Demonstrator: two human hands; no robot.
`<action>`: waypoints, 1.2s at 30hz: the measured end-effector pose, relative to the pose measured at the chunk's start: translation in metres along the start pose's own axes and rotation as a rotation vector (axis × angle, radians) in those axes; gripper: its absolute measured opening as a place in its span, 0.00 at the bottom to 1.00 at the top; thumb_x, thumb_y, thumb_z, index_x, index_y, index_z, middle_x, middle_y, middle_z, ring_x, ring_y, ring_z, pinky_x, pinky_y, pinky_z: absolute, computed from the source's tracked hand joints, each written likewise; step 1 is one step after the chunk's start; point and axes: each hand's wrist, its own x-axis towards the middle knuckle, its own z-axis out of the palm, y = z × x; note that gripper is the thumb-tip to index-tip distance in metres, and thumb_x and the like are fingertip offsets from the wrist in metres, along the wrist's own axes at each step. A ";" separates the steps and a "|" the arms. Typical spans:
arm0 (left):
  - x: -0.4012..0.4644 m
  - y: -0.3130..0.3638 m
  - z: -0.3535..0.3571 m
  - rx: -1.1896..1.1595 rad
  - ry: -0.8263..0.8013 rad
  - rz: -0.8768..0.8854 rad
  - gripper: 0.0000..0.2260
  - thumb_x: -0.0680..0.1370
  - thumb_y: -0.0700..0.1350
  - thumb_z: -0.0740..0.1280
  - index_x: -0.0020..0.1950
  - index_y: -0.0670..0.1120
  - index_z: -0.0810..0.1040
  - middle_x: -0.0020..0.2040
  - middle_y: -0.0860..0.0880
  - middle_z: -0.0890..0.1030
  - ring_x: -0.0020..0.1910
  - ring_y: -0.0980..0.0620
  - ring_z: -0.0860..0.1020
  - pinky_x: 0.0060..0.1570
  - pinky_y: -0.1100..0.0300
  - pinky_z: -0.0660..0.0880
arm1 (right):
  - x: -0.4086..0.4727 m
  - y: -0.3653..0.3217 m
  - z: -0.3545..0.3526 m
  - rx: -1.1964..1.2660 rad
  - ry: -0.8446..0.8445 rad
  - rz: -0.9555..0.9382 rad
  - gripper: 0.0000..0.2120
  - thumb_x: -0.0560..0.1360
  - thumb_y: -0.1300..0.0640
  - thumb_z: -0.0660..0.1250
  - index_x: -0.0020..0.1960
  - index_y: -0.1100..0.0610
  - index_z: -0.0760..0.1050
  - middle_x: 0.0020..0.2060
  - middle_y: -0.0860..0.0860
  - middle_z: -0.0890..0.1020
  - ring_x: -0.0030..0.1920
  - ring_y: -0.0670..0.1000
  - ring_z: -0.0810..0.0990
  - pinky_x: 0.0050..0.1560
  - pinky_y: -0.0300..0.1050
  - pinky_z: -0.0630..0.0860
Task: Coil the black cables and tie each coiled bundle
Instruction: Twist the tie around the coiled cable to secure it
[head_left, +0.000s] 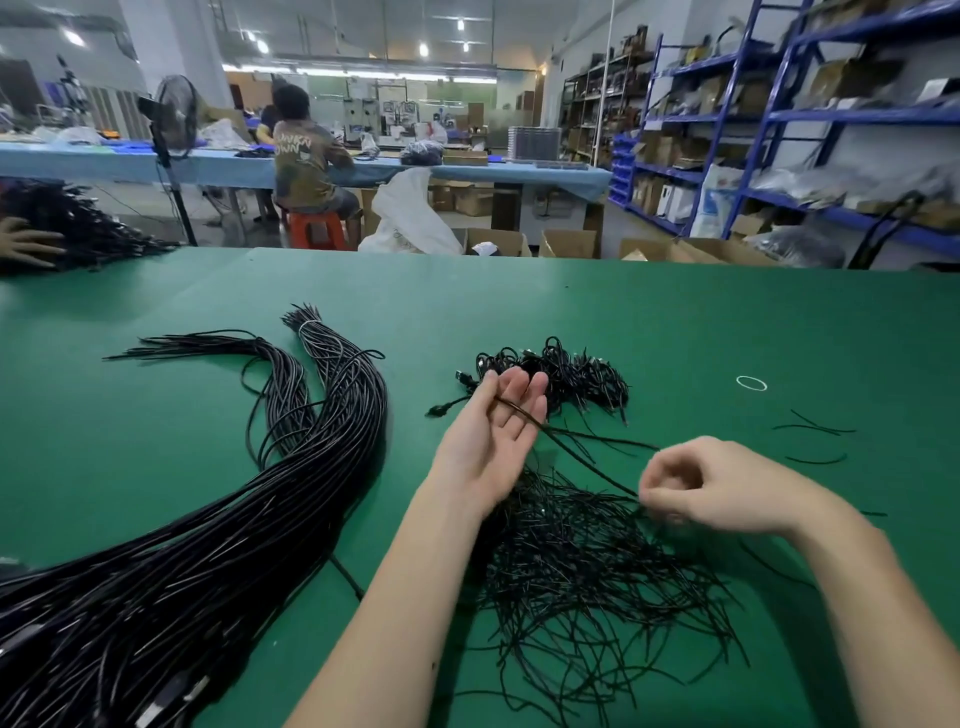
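Note:
My left hand (493, 423) is held palm up over the green table (675, 322) with its fingers straight. A single black cable (576, 454) lies across that palm and runs down to the right into my right hand (722, 488). There the curled fingers pinch it. A plug end (438, 410) sticks out on the table just left of my left hand. Behind my left hand lies a small heap of coiled cable bundles (582, 382). Under and between my wrists spreads a pile of thin black ties (597, 571).
A thick sheaf of long black cables (291, 493) sweeps from the lower left toward a white band (307, 326). On the right lie a white rubber ring (751, 383) and loose ties (815, 429). Another person's hand (28, 241) rests on a cable pile (88, 223) at far left.

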 end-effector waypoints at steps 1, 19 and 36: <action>0.000 -0.002 0.002 0.044 -0.010 0.022 0.13 0.85 0.47 0.60 0.53 0.41 0.79 0.44 0.47 0.86 0.48 0.49 0.86 0.45 0.59 0.82 | 0.003 -0.007 0.004 -0.007 0.041 -0.010 0.07 0.75 0.41 0.72 0.46 0.43 0.82 0.38 0.44 0.86 0.40 0.43 0.83 0.46 0.40 0.77; -0.007 0.008 0.002 0.131 -0.247 0.072 0.26 0.86 0.52 0.52 0.52 0.40 0.87 0.55 0.41 0.85 0.54 0.45 0.85 0.49 0.55 0.82 | 0.036 -0.037 0.039 0.302 -0.043 -0.135 0.17 0.76 0.37 0.70 0.40 0.49 0.86 0.25 0.46 0.71 0.30 0.49 0.68 0.32 0.41 0.67; -0.007 0.011 0.004 0.617 -0.178 -0.074 0.23 0.86 0.55 0.48 0.68 0.45 0.75 0.53 0.48 0.86 0.60 0.44 0.81 0.65 0.39 0.73 | 0.047 -0.125 -0.042 -0.226 0.166 -0.234 0.06 0.78 0.53 0.67 0.47 0.47 0.83 0.37 0.45 0.86 0.36 0.39 0.81 0.40 0.40 0.76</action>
